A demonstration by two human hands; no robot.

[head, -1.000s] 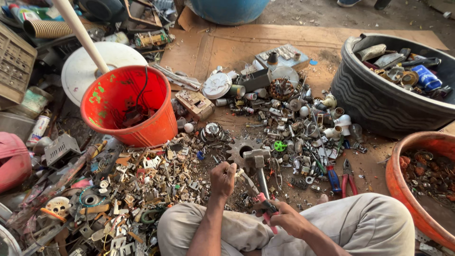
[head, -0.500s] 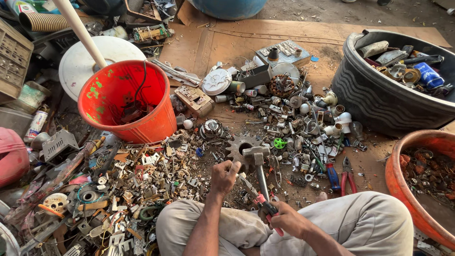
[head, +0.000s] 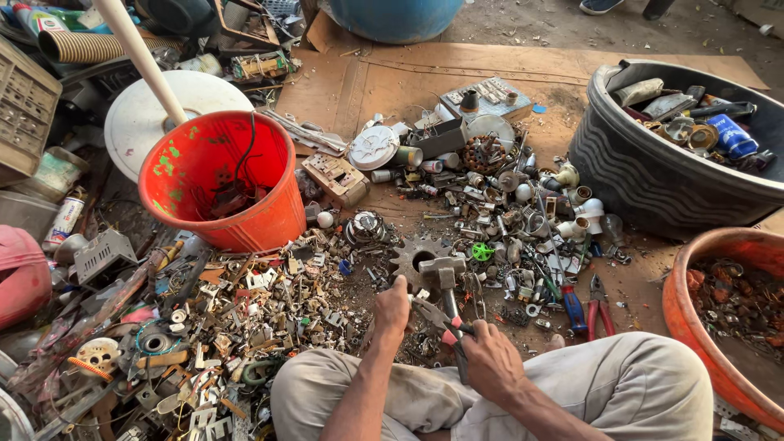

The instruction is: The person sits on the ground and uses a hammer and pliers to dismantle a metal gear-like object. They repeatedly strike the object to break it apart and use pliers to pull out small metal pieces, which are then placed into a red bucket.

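**Gripping pliers over the scrap heap**

Curling tight, the fingers of the right hand [head: 490, 359] are closing round the red handles of a pair of pliers [head: 437, 318], and the nose of the tool is pointing toward the left hand [head: 392, 306]. That left hand is balling up, fingers pressed together on something small at the plier tips; what it is pinching is too small to tell. Both hands are working just below the hammer [head: 442, 273], which is lying head-up on a toothed gear wheel [head: 415, 255]. Around the hammer, small metal scrap [head: 269, 302] is spreading left across the cardboard sheet [head: 392, 82]. Up and left of the hammer an orange bucket [head: 224, 184] is standing with wire inside. To the hammer's right, blue-handled pliers [head: 572, 306] and red-handled pliers [head: 600, 306] are lying side by side. Further right, a black tub [head: 653, 180] is holding cans and scrap, and a brown basin [head: 719, 245] is sitting below it. The person's knees in pale trousers [head: 621, 384] are framing the bottom.
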